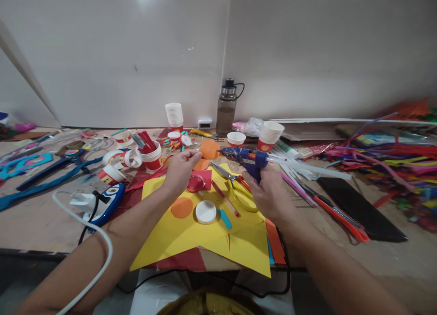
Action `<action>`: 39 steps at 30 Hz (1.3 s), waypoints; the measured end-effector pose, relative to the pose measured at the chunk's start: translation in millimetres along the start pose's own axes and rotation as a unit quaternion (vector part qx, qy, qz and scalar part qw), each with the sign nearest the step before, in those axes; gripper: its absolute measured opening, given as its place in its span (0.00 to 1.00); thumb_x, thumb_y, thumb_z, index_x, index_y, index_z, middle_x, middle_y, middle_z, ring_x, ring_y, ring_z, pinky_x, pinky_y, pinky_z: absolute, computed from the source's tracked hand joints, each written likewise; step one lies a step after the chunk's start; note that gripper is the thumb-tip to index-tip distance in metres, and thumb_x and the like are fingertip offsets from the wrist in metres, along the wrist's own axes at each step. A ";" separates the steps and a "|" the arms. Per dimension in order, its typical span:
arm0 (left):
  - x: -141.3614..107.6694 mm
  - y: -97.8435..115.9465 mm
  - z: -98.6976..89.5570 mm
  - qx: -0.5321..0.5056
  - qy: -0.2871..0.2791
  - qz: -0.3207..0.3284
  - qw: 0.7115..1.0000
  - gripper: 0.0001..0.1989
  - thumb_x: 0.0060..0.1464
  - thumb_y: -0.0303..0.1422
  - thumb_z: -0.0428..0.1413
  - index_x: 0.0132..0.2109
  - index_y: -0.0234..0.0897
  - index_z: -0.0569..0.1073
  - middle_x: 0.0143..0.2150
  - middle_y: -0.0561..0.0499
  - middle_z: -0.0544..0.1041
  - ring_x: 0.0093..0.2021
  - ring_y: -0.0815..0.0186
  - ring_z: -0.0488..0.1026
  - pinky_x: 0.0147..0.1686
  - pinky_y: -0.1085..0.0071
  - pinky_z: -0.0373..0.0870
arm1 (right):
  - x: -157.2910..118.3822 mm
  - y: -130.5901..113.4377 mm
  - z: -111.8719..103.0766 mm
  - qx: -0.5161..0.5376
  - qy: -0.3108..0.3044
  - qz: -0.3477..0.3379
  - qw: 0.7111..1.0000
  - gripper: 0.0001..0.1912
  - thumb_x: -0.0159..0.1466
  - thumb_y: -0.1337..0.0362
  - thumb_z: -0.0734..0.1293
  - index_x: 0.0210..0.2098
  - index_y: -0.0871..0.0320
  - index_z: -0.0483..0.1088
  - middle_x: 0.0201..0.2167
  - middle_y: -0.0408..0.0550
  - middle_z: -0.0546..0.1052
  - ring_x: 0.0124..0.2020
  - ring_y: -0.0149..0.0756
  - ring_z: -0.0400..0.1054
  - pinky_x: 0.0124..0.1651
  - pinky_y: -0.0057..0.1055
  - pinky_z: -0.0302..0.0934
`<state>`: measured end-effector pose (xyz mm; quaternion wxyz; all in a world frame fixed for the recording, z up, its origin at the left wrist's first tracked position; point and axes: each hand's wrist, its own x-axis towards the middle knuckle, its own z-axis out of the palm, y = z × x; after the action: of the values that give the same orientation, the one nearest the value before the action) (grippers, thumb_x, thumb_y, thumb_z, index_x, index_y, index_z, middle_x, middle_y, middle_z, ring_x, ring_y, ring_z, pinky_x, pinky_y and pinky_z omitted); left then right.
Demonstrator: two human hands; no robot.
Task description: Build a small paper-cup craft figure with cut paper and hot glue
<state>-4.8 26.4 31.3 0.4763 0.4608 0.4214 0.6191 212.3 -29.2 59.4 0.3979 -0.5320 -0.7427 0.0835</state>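
My right hand (273, 192) is wrapped round the handle of a blue glue gun (242, 156), which has a clear glue stick out of its back end. The gun's nozzle points left, close to a round orange paper disc (210, 149). My left hand (180, 171) pinches this disc at its left edge and holds it tilted up. Below on yellow paper (157, 242) lie another orange disc (181, 207), a white lid (205, 212), a red ring-shaped piece (195, 183) on red paper, a pencil (225, 198) and yellow-handled scissors (223, 171).
A cup of red markers (150, 156) and cut paper cups (111, 174) stand left, by a blue power strip (111, 201). Behind are a water bottle (226, 110) and stacked cups (270, 135). On the right lie a phone (362, 208), a red cutter (341, 217) and pipe cleaners (403, 165).
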 end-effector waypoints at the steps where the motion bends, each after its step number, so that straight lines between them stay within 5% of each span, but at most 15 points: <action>1: 0.7 -0.1 -0.1 -0.010 0.004 -0.002 1.000 0.12 0.44 0.37 0.65 0.33 0.33 0.78 0.29 0.50 0.78 0.34 0.66 0.72 0.39 0.72 0.66 | -0.2 0.2 0.1 -0.006 0.003 0.001 1.000 0.19 0.65 0.60 0.61 0.53 0.61 0.69 0.48 0.59 0.76 0.48 0.51 0.71 0.50 0.46 0.64; 8: 2.8 -1.8 -0.6 -0.058 -0.010 -0.003 0.998 0.14 0.43 0.38 0.66 0.35 0.33 0.77 0.30 0.50 0.78 0.35 0.67 0.75 0.40 0.72 0.68 | -1.5 -4.1 0.1 0.005 -0.015 0.012 1.000 0.19 0.65 0.62 0.61 0.54 0.60 0.68 0.47 0.57 0.77 0.47 0.49 0.71 0.49 0.44 0.65; 13: 2.4 2.3 1.0 -0.114 -0.011 -0.039 0.993 0.10 0.46 0.33 0.65 0.35 0.32 0.76 0.29 0.50 0.78 0.33 0.68 0.76 0.40 0.71 0.72 | -3.0 -5.8 1.1 0.029 -0.035 -0.002 0.999 0.14 0.64 0.61 0.61 0.44 0.60 0.72 0.41 0.56 0.78 0.43 0.47 0.71 0.47 0.42 0.64; 20: 9.4 8.5 -1.7 -0.211 0.050 -0.122 0.969 0.05 0.57 0.24 0.54 0.34 0.30 0.75 0.30 0.47 0.79 0.28 0.73 0.76 0.32 0.79 0.75 | 8.9 22.2 -9.4 0.189 -0.045 0.202 0.960 0.14 0.58 0.53 0.65 0.31 0.59 0.69 0.16 0.42 0.69 0.17 0.33 0.63 0.20 0.28 0.56; 23: 8.8 7.0 -2.1 -0.214 0.034 -0.128 0.968 0.05 0.57 0.24 0.55 0.34 0.30 0.75 0.30 0.47 0.79 0.27 0.73 0.76 0.29 0.80 0.75 | 21.9 53.8 -19.7 0.209 0.022 0.251 0.945 0.11 0.55 0.57 0.66 0.28 0.59 0.67 0.16 0.41 0.68 0.17 0.31 0.62 0.22 0.28 0.57; 29: 6.3 4.1 -2.3 -0.190 0.020 -0.134 0.972 0.06 0.56 0.25 0.55 0.32 0.30 0.75 0.31 0.47 0.79 0.28 0.73 0.75 0.31 0.79 0.75 | 33.3 108.0 -19.6 -0.002 0.070 0.364 0.929 0.14 0.55 0.56 0.66 0.29 0.63 0.72 0.21 0.48 0.72 0.22 0.33 0.62 0.24 0.28 0.54; 39: 0.1 4.3 0.8 -0.173 -0.018 -0.144 0.974 0.03 0.53 0.27 0.59 0.33 0.30 0.75 0.29 0.47 0.78 0.32 0.68 0.78 0.37 0.71 0.78 | 33.6 99.3 1.0 -0.040 0.033 0.375 0.926 0.24 0.60 0.52 0.61 0.39 0.68 0.75 0.31 0.57 0.78 0.29 0.40 0.70 0.30 0.31 0.59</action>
<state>-4.9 25.7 35.6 0.6406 0.3170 0.3613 0.5988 279.5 41.7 21.3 0.3404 -0.7895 -0.4782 0.1792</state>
